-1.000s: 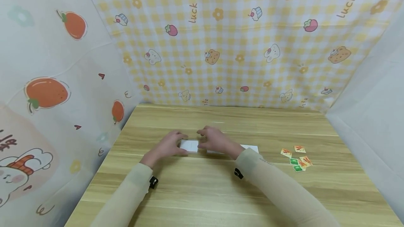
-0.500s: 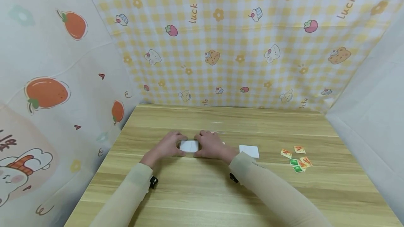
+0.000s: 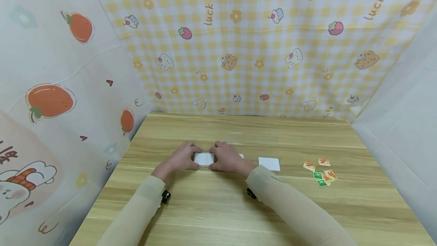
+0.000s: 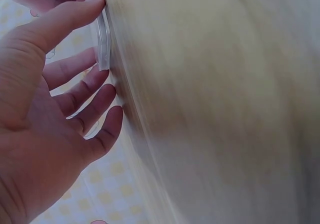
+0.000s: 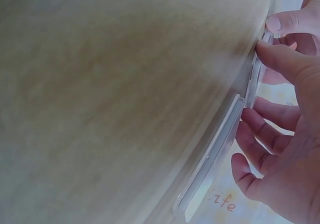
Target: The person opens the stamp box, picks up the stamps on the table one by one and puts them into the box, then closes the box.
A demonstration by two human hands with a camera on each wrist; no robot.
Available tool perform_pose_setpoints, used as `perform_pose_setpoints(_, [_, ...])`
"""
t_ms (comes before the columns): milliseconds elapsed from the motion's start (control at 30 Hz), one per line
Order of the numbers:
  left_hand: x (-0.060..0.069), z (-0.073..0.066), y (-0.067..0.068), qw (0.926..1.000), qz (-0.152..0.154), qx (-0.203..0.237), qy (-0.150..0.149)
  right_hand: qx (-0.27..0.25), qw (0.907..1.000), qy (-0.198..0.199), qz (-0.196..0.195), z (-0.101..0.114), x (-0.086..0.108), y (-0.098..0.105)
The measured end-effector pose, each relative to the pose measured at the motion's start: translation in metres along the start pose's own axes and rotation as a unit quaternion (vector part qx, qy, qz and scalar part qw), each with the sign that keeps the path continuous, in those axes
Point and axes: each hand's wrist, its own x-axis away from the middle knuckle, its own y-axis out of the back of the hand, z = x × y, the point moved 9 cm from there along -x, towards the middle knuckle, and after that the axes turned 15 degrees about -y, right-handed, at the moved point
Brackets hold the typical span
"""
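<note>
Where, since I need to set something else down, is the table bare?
The table is bare between the sleeves and right of the printed squares. Crowded: the left hand and right hand grip the case; a white card lies to their right, faint clear pieces behind.

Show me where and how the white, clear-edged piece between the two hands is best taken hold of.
Likely best by the near and far edges of the white, clear-edged piece, with the left hand from the left and the right hand from the right, thumbs on the near edge. It lies flat and thin, so its rim should grip better than its top.
</note>
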Motion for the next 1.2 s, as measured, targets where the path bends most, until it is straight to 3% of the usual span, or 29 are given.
perform_pose_setpoints(567, [-0.0022, -0.0009, -0.001, 0.9996, 0.007, -0.01, -0.025, -0.037, 0.9989, 0.012, -0.027, 0.0025, -0.0003, 0.0029])
perform_pose_setpoints(867, [-0.0048, -0.0005, -0.0046, 0.9989, 0.009, -0.031, -0.035, -0.018, 0.9979, 0.022, -0.058, 0.0058, 0.0008, 0.0059])
perform_pose_setpoints(1200, [-0.0014, -0.0035, -0.0059, 0.9985, 0.014, -0.047, -0.023, -0.026, 0.9984, 0.028, -0.043, 0.0085, 0.0018, 0.0051])
